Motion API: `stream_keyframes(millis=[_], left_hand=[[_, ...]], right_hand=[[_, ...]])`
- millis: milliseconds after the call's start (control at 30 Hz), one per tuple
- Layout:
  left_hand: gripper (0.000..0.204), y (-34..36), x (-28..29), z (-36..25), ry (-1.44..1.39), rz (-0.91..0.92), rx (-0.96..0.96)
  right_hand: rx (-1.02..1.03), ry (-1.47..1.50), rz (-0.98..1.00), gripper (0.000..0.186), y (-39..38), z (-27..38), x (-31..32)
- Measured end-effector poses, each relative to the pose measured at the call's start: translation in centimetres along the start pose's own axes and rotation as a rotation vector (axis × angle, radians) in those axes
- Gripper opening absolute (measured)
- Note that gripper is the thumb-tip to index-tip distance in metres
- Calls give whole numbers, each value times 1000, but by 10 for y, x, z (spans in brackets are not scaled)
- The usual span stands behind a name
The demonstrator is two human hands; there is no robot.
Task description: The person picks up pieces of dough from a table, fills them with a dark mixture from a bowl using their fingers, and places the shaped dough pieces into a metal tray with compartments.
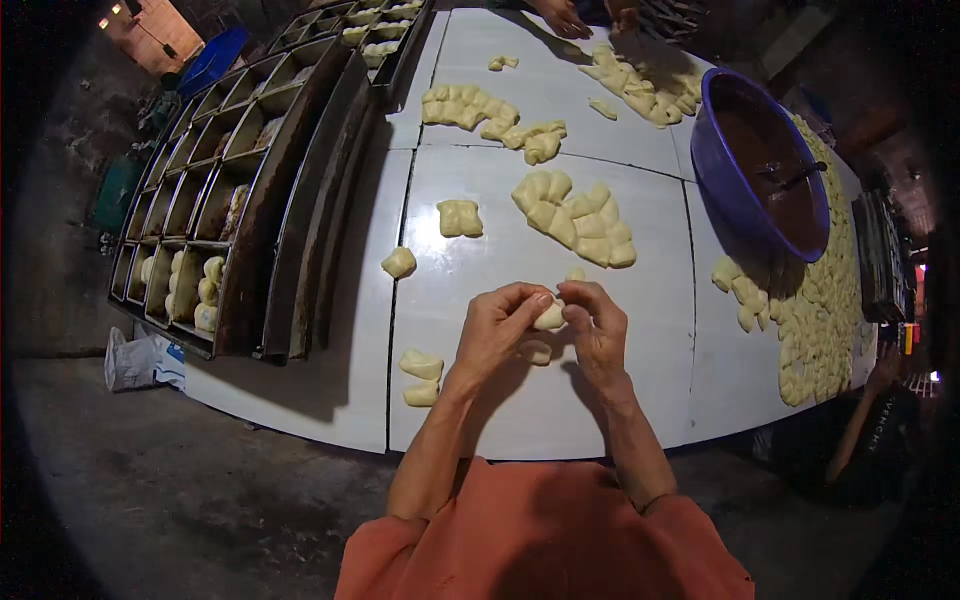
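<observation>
Over the near half of the tabletop (pixel 660 400), the left hand (pixel 505 325) and right hand (pixel 600 335) meet at a small dough piece (pixel 549 317), the fingers and thumbs of both closed on it from either side. To shape it well, light, even pressure from both thumbs should serve, drawing the skin smooth without tearing it; squeezing hard would likely flatten it. A loose lump (pixel 535 352) sits just below the hands, so the wrists are best kept raised.

Bare surface lies right of the right hand and towards the near edge, which curves close to the forearms. On the left, two oblong pieces (pixel 421 378) lie just beyond a dark joint, and a single ball (pixel 398 262) sits on it further up. Ahead, a scored dough slab (pixel 575 218) limits forward reach. Farther out, the tins (pixel 235 170) stand along the left edge, the purple tub (pixel 712 170) at right, and a co-worker's hand (pixel 562 15) at the far end.
</observation>
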State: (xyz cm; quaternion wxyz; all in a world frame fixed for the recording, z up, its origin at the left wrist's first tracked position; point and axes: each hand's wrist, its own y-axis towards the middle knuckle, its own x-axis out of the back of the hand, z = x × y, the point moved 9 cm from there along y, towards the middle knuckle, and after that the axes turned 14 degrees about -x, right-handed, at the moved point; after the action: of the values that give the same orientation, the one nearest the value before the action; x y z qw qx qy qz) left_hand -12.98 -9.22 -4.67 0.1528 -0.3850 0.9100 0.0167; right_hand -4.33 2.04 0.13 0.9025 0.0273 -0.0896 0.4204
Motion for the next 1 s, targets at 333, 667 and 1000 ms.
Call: stream_keyframes(millis=[333,667,1000], left_hand=[[28,-11,7,25,-137,-53,98],[40,-64,91,-56,922,-143,-66],[21,-85,132,-38,727,-241,-3]], right_hand=[[-214,-73,190,17,-19,-8,-4],[-313,-433,239,25,-21,-44,-13],[-87,-230,275,32,-46,10,-73]])
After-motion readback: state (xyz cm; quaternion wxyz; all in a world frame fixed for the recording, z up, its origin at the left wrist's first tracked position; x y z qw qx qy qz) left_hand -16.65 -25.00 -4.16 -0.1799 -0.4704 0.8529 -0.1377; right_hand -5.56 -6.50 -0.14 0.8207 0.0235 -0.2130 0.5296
